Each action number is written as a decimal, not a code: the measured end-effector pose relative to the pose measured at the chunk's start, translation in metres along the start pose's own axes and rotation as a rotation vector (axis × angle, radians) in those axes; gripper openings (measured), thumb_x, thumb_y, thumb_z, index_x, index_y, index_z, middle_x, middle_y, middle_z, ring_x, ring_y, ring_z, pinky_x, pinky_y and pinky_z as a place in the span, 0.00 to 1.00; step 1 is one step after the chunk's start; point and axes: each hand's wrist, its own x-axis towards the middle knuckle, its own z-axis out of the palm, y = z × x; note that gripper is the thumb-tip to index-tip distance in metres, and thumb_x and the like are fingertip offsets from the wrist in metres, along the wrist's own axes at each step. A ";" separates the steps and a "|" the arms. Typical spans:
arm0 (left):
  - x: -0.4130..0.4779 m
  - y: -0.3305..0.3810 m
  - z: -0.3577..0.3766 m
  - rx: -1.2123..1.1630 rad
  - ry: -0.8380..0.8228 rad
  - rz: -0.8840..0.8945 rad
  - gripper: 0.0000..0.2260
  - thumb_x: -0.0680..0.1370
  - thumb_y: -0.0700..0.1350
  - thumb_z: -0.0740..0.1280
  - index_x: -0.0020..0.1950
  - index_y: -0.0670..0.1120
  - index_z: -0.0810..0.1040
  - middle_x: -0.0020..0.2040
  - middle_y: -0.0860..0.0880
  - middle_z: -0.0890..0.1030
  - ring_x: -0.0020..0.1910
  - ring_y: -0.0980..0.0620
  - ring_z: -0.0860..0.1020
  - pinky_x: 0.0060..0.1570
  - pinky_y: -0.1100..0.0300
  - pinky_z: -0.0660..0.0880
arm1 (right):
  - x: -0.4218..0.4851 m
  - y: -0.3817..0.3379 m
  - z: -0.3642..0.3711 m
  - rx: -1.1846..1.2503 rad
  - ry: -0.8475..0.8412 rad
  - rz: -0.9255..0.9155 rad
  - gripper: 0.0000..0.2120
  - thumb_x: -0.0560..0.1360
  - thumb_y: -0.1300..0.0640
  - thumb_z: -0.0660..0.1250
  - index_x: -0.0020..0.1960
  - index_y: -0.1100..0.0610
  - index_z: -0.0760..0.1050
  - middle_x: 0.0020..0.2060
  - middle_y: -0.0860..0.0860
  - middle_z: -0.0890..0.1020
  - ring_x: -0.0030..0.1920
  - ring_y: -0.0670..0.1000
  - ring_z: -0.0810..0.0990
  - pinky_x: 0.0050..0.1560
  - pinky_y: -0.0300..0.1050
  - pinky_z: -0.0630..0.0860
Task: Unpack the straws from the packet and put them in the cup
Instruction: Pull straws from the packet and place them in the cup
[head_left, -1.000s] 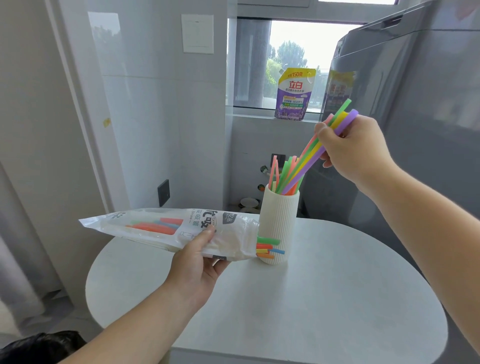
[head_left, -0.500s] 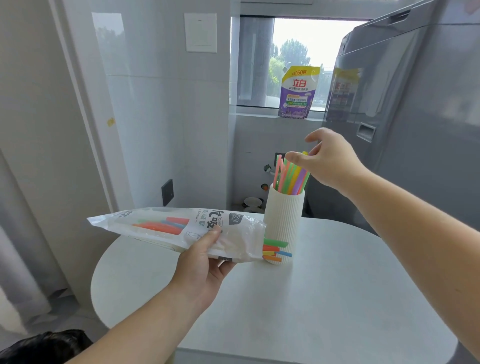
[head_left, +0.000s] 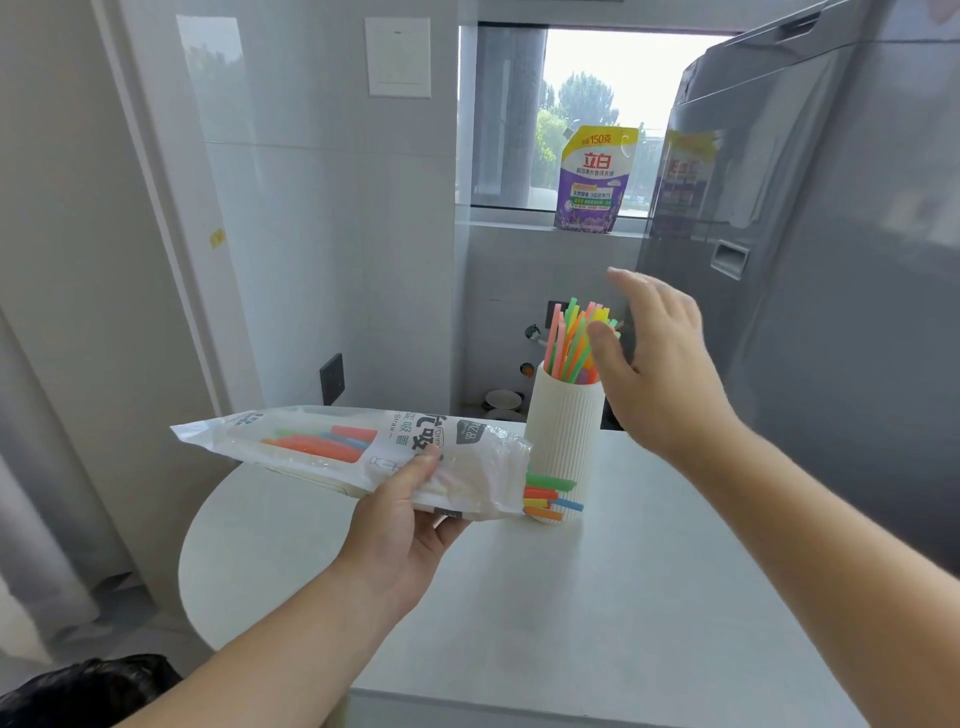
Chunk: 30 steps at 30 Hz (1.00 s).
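A white ribbed cup (head_left: 563, 431) stands on the white table (head_left: 597, 597). Several coloured straws (head_left: 574, 338) stand upright in it. My right hand (head_left: 660, 358) hovers just to the right of the straw tops with fingers spread, holding nothing. My left hand (head_left: 402, 512) grips a clear plastic straw packet (head_left: 337, 449), held roughly level in front of the cup. More coloured straws lie inside the packet, and their ends (head_left: 548, 496) stick out of its open right end, in front of the cup's base.
A grey appliance (head_left: 831, 260) stands close behind the table on the right. A purple detergent pouch (head_left: 592, 179) sits on the window sill. White walls rise at the left. A black bag (head_left: 88, 691) lies on the floor at the lower left.
My right hand lowered the bundle of straws into the cup, let go of them, and has opened and drawn slightly to the right. The left hand keeps the packet in place.
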 end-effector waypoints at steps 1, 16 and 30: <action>0.000 0.001 0.000 0.004 -0.003 0.004 0.15 0.80 0.40 0.69 0.67 0.46 0.79 0.47 0.47 0.88 0.41 0.50 0.87 0.33 0.56 0.83 | -0.014 -0.004 -0.001 0.047 0.092 0.001 0.18 0.82 0.51 0.58 0.69 0.54 0.72 0.65 0.52 0.76 0.68 0.56 0.69 0.67 0.48 0.67; -0.004 -0.001 0.005 0.127 -0.019 0.055 0.16 0.79 0.40 0.70 0.67 0.45 0.80 0.56 0.45 0.87 0.48 0.48 0.86 0.35 0.56 0.82 | -0.095 0.003 0.023 0.750 -0.337 0.676 0.04 0.78 0.63 0.70 0.47 0.59 0.84 0.35 0.56 0.83 0.30 0.48 0.77 0.34 0.41 0.78; -0.001 -0.003 0.002 0.086 -0.005 0.001 0.17 0.80 0.40 0.70 0.69 0.44 0.79 0.59 0.44 0.86 0.45 0.48 0.86 0.34 0.56 0.82 | -0.097 0.014 0.024 0.958 -0.323 0.647 0.10 0.76 0.61 0.73 0.56 0.54 0.84 0.35 0.53 0.81 0.30 0.50 0.74 0.32 0.42 0.73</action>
